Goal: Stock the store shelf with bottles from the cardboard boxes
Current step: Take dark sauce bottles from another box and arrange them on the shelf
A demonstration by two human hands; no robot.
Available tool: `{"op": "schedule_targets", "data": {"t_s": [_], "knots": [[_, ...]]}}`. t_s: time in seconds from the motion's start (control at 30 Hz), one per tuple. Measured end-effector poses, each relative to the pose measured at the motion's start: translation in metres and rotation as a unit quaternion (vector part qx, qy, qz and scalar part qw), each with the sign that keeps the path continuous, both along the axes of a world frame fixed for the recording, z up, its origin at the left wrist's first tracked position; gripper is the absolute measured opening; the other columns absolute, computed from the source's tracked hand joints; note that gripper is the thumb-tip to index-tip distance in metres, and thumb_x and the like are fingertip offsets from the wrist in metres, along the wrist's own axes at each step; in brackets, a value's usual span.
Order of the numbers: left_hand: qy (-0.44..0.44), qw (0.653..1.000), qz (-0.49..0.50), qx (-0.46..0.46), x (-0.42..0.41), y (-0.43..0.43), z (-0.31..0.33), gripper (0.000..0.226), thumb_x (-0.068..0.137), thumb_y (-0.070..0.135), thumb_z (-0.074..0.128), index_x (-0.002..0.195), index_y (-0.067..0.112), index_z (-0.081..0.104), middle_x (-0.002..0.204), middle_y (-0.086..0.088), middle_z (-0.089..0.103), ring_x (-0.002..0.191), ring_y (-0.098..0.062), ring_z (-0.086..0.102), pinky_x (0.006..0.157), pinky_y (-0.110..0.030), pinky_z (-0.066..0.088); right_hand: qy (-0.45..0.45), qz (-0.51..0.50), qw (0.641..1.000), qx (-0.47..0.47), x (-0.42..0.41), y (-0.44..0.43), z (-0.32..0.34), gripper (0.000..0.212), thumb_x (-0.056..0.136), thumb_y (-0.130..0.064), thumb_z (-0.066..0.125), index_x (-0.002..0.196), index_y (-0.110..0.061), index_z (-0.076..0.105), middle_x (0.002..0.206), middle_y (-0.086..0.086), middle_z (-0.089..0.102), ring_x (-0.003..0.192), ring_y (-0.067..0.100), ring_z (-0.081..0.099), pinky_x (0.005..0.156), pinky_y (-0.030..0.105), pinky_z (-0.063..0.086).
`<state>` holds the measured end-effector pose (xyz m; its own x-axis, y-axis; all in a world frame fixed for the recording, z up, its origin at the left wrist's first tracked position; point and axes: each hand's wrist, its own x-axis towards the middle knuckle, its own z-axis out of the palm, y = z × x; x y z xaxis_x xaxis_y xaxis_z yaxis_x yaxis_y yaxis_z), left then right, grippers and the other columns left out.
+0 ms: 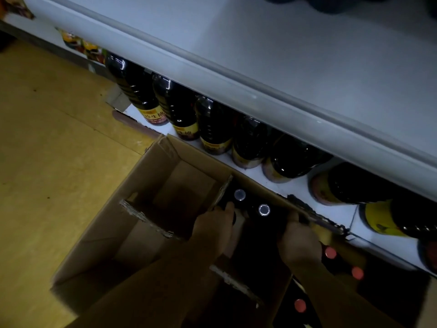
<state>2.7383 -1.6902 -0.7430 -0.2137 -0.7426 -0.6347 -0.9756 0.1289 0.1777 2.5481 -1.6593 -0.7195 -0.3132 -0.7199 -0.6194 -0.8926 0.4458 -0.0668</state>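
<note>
An open cardboard box [132, 209] with dividers stands on the floor against the bottom shelf [295, 188]. In its far right compartment two dark bottles show silver caps, one further back [240, 194] and one nearer [264, 209]. My left hand [212, 229] reaches into that compartment and its fingers curl round a dark bottle beside the divider. To the right, my right hand [300, 243] reaches down by the box's wall; its fingertips are lost in the dark. Several dark soy sauce bottles [212, 124] with yellow labels line the bottom shelf.
A second box at the lower right holds bottles with red caps [330, 252]. A grey shelf [283, 74] juts out above the stocked row. The box's left compartments [184, 185] look bare. A yellowish floor [47, 150] lies to the left.
</note>
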Motion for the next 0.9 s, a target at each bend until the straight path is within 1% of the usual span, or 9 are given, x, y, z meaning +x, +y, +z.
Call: {"op": "schedule_targets", "data": {"t_s": [0.07,0.17,0.27,0.37,0.5,0.57,0.67,0.83,0.9], "knots": [[-0.002,1.0,-0.01,0.011,0.002,0.002,-0.002,0.057,0.109,0.027,0.046,0.16,0.02,0.022,0.14,-0.014,0.056,0.122,-0.034,0.062,0.094,-0.044,0.052,-0.01,0.002,1.0,0.001,0.001,0.005,0.005,0.039,0.106,-0.023,0.047,0.142,-0.016,0.034,0.116,0.009,0.065,0.096,0.026,0.066,0.066,0.03,0.041],[-0.001,1.0,-0.007,0.006,0.005,0.008,0.002,0.058,0.109,0.03,0.045,0.161,0.019,0.021,0.14,-0.014,0.057,0.119,-0.034,0.063,0.093,-0.043,0.053,-0.02,-0.004,1.0,-0.008,0.001,0.015,0.014,0.033,0.106,-0.028,0.046,0.137,-0.019,0.036,0.116,0.007,0.063,0.078,0.019,0.051,0.056,0.026,0.033],[-0.022,0.999,-0.026,-0.013,0.004,0.016,0.015,0.059,0.108,0.033,0.047,0.16,0.018,0.023,0.135,-0.012,0.06,0.114,-0.033,0.066,0.085,-0.04,0.052,-0.036,-0.008,0.999,-0.016,0.001,0.025,0.023,0.025,0.106,-0.028,0.045,0.129,-0.021,0.038,0.108,0.004,0.063,0.072,0.015,0.051,0.048,0.022,0.03],[-0.036,0.998,-0.04,-0.019,0.003,0.023,0.03,0.058,0.108,0.032,0.046,0.16,0.019,0.024,0.129,-0.01,0.063,0.11,-0.03,0.068,0.081,-0.039,0.052,-0.044,0.005,0.999,-0.019,0.005,0.036,0.038,0.023,0.106,-0.03,0.045,0.127,-0.022,0.038,0.106,0.003,0.063,0.074,0.017,0.055,0.048,0.023,0.031],[-0.048,0.998,-0.045,-0.019,0.003,0.029,0.06,0.061,0.106,0.034,0.049,0.16,0.022,0.022,0.13,-0.008,0.063,0.111,-0.031,0.068,0.079,-0.037,0.049,-0.05,0.02,0.998,-0.027,0.009,0.048,0.069,0.023,0.106,-0.032,0.047,0.125,-0.022,0.04,0.095,-0.003,0.054,0.086,0.02,0.064,0.058,0.027,0.043],[-0.047,0.998,-0.039,-0.023,0.002,0.033,0.079,0.059,0.106,0.037,0.046,0.159,0.022,0.024,0.13,-0.007,0.065,0.11,-0.031,0.068,0.076,-0.035,0.045,-0.059,0.023,0.998,-0.029,0.011,0.051,0.086,0.024,0.106,-0.032,0.048,0.126,-0.022,0.041,0.091,-0.006,0.049,0.091,0.021,0.066,0.058,0.027,0.041],[-0.034,0.998,-0.026,-0.034,0.004,0.039,0.105,0.054,0.106,0.039,0.046,0.154,0.022,0.03,0.125,-0.005,0.067,0.109,-0.03,0.068,0.076,-0.034,0.044,-0.064,0.031,0.997,-0.033,0.013,0.055,0.112,0.028,0.104,-0.034,0.05,0.128,-0.021,0.04,0.103,-0.001,0.06,0.095,0.023,0.067,0.06,0.029,0.044],[0.021,0.999,0.0,-0.025,0.008,0.044,0.154,0.049,0.106,0.038,0.047,0.149,0.019,0.035,0.125,-0.007,0.067,0.108,-0.031,0.068,0.081,-0.036,0.05,-0.055,0.037,0.997,-0.048,0.019,0.063,0.159,0.033,0.103,-0.034,0.052,0.132,-0.024,0.04,0.093,-0.005,0.051,0.078,0.016,0.055,0.058,0.027,0.039],[0.02,0.999,0.0,-0.043,0.01,0.048,0.179,0.048,0.106,0.039,0.047,0.149,0.022,0.035,0.125,-0.006,0.068,0.109,-0.03,0.068,0.078,-0.033,0.047,-0.053,0.04,0.996,-0.052,0.021,0.064,0.179,0.032,0.103,-0.034,0.053,0.132,-0.025,0.04,0.095,-0.005,0.052,0.08,0.015,0.058,0.061,0.028,0.046]]}}
